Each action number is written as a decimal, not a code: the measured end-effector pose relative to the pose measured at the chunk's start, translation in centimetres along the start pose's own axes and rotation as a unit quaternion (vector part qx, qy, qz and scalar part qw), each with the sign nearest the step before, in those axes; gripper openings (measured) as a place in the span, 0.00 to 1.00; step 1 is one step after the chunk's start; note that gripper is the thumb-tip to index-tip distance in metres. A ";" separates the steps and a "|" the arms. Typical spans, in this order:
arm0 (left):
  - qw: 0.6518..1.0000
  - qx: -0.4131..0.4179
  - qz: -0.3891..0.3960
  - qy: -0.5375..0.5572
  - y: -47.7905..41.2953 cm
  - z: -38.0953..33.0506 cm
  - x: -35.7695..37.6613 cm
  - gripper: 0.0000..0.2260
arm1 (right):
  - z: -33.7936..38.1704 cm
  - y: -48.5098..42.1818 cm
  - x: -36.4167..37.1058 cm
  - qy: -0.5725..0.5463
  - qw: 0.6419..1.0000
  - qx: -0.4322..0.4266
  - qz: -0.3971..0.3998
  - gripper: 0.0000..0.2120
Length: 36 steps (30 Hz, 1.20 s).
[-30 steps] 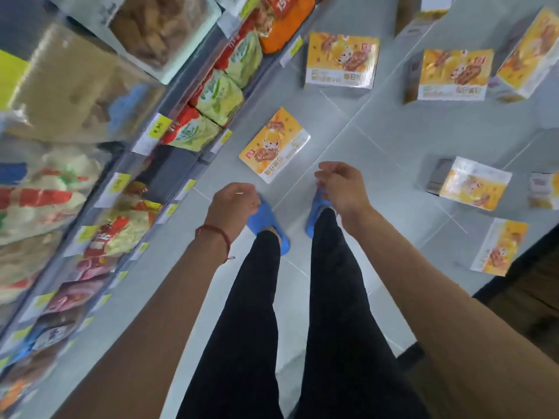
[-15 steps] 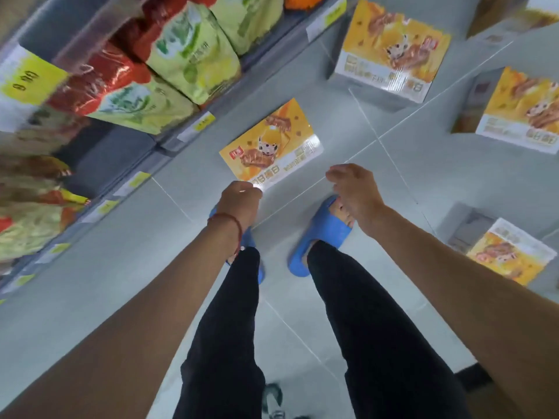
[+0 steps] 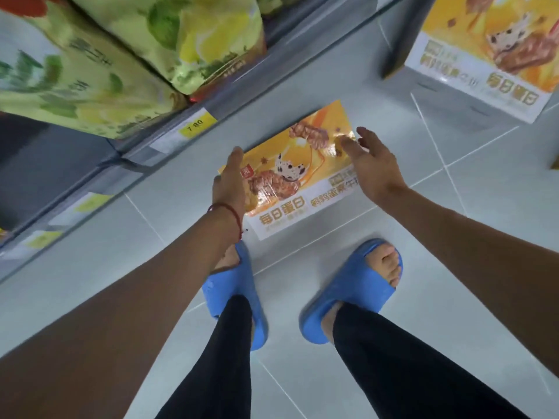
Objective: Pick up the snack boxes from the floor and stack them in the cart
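Previously curled, left hand [image 3: 229, 180] and right hand [image 3: 369, 165] now spread open either side of snack box [image 3: 292, 189]; grasp likely next.

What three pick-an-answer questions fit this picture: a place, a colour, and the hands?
1. Where is the nearest snack box? A floor B shelf C cart
2. What colour are the slippers? A red B blue C green
3. How are the left hand and right hand? A both open B both fists C holding bags
Answers: 1 A, it lies flat on the floor; 2 B, both are blue; 3 A, fingers are straight beside the box.
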<state>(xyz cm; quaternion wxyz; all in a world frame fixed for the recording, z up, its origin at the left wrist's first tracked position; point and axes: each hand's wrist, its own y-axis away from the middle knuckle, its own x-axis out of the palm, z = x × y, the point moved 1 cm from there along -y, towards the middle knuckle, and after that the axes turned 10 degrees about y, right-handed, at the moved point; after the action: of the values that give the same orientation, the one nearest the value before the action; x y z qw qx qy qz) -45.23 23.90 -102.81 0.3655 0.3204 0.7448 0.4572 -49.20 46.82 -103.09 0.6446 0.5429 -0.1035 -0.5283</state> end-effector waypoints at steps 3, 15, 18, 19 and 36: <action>0.999 0.023 -0.011 0.021 0.5 -0.1 0.7 0.35 | 0.9 0.4 0.5 -0.005 1.000 0.016 0.016 0.36; 0.999 0.028 -0.008 0.030 11.8 0.1 -2.0 0.18 | -0.2 13.8 -4.1 -0.181 0.980 0.085 0.013 0.34; 0.999 0.038 0.005 0.011 16.5 -0.6 -2.5 0.15 | -0.1 18.1 -5.8 -0.256 0.962 0.097 0.004 0.34; 0.999 0.047 0.006 -0.002 18.0 -0.9 -2.7 0.14 | 0.1 19.6 -6.5 -0.273 0.957 0.103 -0.001 0.34; 0.956 0.188 0.190 -0.119 45.1 -9.3 -4.9 0.09 | 3.8 44.9 -19.8 -0.411 0.907 0.035 -0.085 0.32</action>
<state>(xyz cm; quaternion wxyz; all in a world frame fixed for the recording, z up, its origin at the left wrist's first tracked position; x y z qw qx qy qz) -43.99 32.70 -57.39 0.2908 0.5712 0.6937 0.3286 -34.65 53.64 -56.61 0.4783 0.3070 -0.3308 -0.7534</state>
